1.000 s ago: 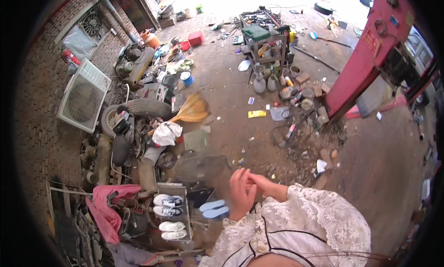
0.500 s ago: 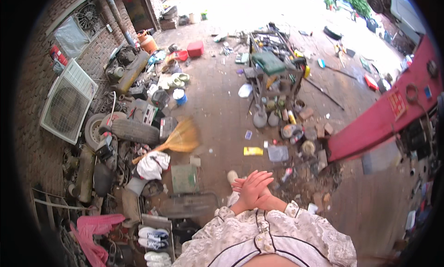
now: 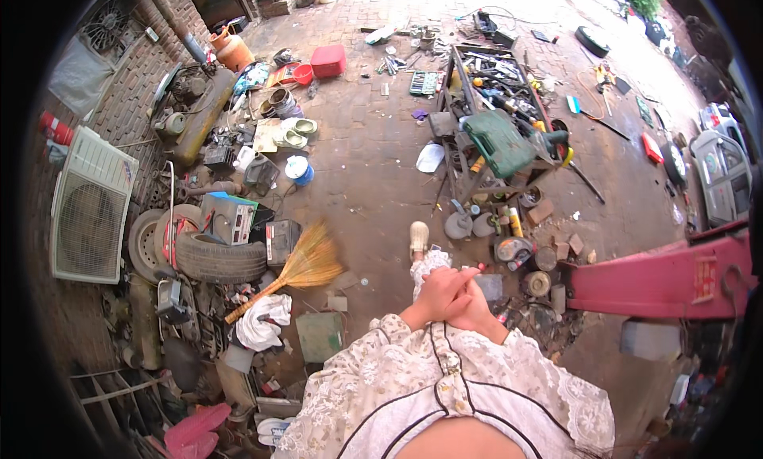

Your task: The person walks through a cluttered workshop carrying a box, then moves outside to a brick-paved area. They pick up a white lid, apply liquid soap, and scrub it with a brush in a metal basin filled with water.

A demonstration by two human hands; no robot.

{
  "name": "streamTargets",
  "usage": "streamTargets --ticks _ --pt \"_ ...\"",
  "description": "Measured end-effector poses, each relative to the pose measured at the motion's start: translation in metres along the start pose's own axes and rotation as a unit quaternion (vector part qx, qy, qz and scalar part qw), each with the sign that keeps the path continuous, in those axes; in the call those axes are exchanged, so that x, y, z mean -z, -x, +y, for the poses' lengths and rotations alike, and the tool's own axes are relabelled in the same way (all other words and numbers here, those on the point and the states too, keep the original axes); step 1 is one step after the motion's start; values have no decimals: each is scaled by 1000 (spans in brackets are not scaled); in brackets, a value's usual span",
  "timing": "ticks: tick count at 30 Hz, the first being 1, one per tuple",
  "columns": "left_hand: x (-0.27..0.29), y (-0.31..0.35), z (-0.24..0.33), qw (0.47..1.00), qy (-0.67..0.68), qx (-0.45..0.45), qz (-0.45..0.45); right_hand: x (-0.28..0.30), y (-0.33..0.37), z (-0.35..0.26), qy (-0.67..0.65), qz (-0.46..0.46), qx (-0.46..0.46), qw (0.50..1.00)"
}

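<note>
In front of my waist my two hands are joined. My left hand (image 3: 439, 294) lies over the other, its fingers bent across and closed on it, one finger reaching further out to the right. My right hand (image 3: 477, 309) is pressed against it from the right, its fingers mostly hidden beneath. No tool or object shows in either hand. Lace-edged, floral sleeves (image 3: 548, 371) cover my upper forearms. Just beyond my hands, one foot in a beige clog (image 3: 419, 236) is stepped forward on the brick floor.
To the left lie a straw broom (image 3: 306, 260), a tire (image 3: 221, 258), a battery (image 3: 282, 240) and an air-conditioner unit (image 3: 91, 209). Ahead right stands a tool cart (image 3: 457, 77) bearing a green case (image 3: 501, 141). A red metal beam (image 3: 652, 280) juts in from the right; bottles and bricks lie near it.
My hands have gone from stretched, overlapping fingers to a tighter clasp. My view has shifted; the cart and broom look closer, and my clogged foot is further forward.
</note>
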State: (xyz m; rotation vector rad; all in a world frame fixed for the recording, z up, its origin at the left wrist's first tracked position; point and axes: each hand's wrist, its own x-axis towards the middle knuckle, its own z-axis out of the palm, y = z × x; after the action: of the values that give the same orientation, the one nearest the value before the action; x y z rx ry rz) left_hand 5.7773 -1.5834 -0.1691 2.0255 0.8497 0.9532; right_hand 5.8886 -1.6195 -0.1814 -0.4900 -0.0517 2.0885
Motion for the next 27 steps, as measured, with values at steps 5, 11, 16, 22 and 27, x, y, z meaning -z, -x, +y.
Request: streamTargets --ticks 5,11,16,22,27 --pt "33 -87 -111 997 -17 35 72 65 -156 -48 -62 91 -12 994" --pt "135 -237 -168 984 -96 68 133 -101 -284 -163 51 50 -83 994" --pt "191 -312 -266 936 34 246 251 -147 -394 -220 113 -23 -133 984" --pt "264 -406 -412 859 369 317 159 -176 -553 -281 195 -78 -54 976" --pt "323 -526 -476 854 390 338 73 -212 -651 -353 145 -57 -7 988"
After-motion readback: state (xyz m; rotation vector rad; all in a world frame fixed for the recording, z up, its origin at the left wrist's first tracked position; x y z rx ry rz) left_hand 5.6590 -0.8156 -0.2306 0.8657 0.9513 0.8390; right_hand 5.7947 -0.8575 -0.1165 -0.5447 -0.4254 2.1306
